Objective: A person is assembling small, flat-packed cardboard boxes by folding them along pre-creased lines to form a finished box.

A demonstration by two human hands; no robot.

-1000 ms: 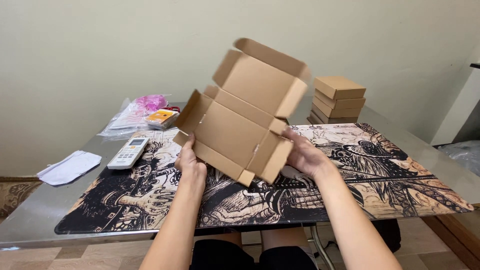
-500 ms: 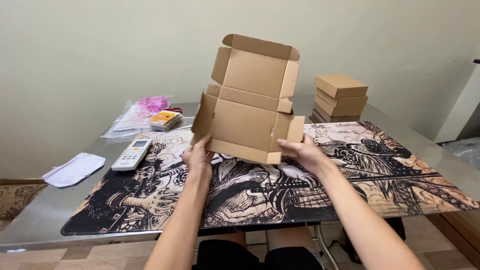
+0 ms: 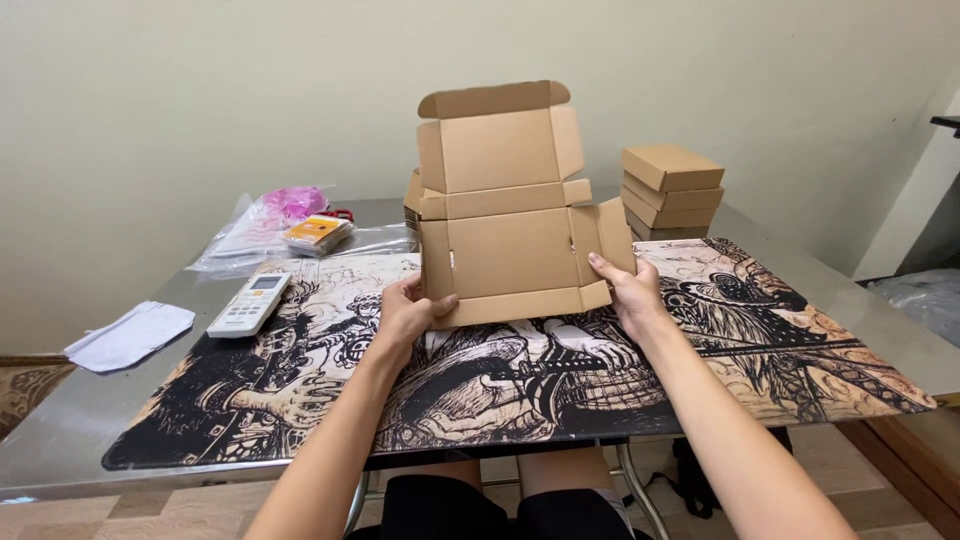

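Since the earlier frames the flat-cut cardboard box [image 3: 505,215] has turned from a tilt to stand upright and square, its bottom edge now low over the printed desk mat [image 3: 760,350]. That mat covers most of the grey tabletop [image 3: 60,440]. The box's lid panel stands tall, side flaps partly folded in. Behind it to the right sits a stack of closed cardboard boxes [image 3: 672,190]. The left hand [image 3: 408,312] has its grip closed on the box's lower left corner; the right hand [image 3: 628,290] pinches the right side flap. Left of the mat lie clear plastic bags [image 3: 270,225], a white remote control [image 3: 249,304] and white paper [image 3: 130,335].
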